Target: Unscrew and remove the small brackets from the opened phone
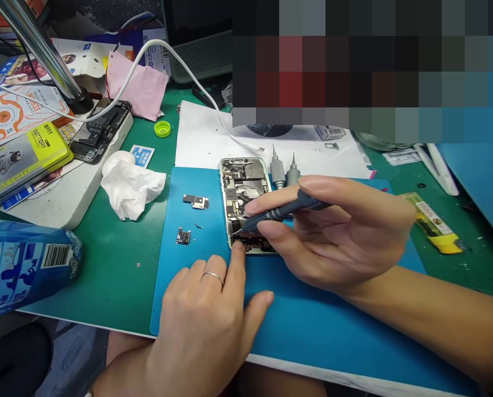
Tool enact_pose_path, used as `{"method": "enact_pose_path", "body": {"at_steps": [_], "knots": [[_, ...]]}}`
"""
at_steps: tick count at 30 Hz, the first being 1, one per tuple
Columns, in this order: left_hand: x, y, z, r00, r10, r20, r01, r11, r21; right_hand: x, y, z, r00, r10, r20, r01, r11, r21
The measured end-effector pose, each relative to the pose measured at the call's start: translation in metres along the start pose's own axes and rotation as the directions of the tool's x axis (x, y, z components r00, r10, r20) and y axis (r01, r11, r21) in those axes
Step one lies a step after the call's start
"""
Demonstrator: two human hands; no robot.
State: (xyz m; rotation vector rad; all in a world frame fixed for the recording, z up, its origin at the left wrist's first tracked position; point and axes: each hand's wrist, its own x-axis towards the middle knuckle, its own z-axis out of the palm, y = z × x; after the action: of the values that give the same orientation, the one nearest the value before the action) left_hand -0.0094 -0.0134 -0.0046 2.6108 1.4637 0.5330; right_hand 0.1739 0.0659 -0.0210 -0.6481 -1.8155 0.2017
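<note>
An opened smartphone lies on a blue mat with its circuit boards and inner parts showing. My right hand is closed round a dark grey screwdriver, whose thin tip reaches the phone's lower left corner. With its index fingertip, my left hand touches the bottom edge of the phone; the thumb is spread and the other fingers are bent, holding nothing. Left of the phone lie a small metal-and-black part and a small circuit piece. Part of the phone's lower right is hidden by my right hand.
Two grey screwdrivers stand behind the phone, near a white cable. Crumpled tissue, a green cap and another opened phone are at left. A blue packet sits near the front left edge.
</note>
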Motion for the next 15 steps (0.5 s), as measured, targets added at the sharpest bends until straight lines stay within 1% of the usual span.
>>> {"method": "enact_pose_path", "body": {"at_steps": [5, 10, 15], "knots": [[0.0001, 0.0006, -0.0001, 1.0, -0.003, 0.001, 0.003, 1.0, -0.005, -0.0034, -0.0012, 0.0028, 1.0, 0.011, -0.022, -0.01, 1.0, 0.022], [0.0004, 0.0002, 0.0011, 1.0, -0.008, -0.009, 0.008, 1.0, -0.009, -0.0077, -0.0016, 0.0035, 0.999, 0.038, -0.018, -0.037, 0.999, 0.03], [0.0001, 0.0006, 0.0011, 0.999, -0.024, -0.027, 0.024, 0.999, -0.027, -0.0098, -0.0007, 0.0021, 0.999, 0.036, -0.003, -0.036, 0.999, 0.019]]}}
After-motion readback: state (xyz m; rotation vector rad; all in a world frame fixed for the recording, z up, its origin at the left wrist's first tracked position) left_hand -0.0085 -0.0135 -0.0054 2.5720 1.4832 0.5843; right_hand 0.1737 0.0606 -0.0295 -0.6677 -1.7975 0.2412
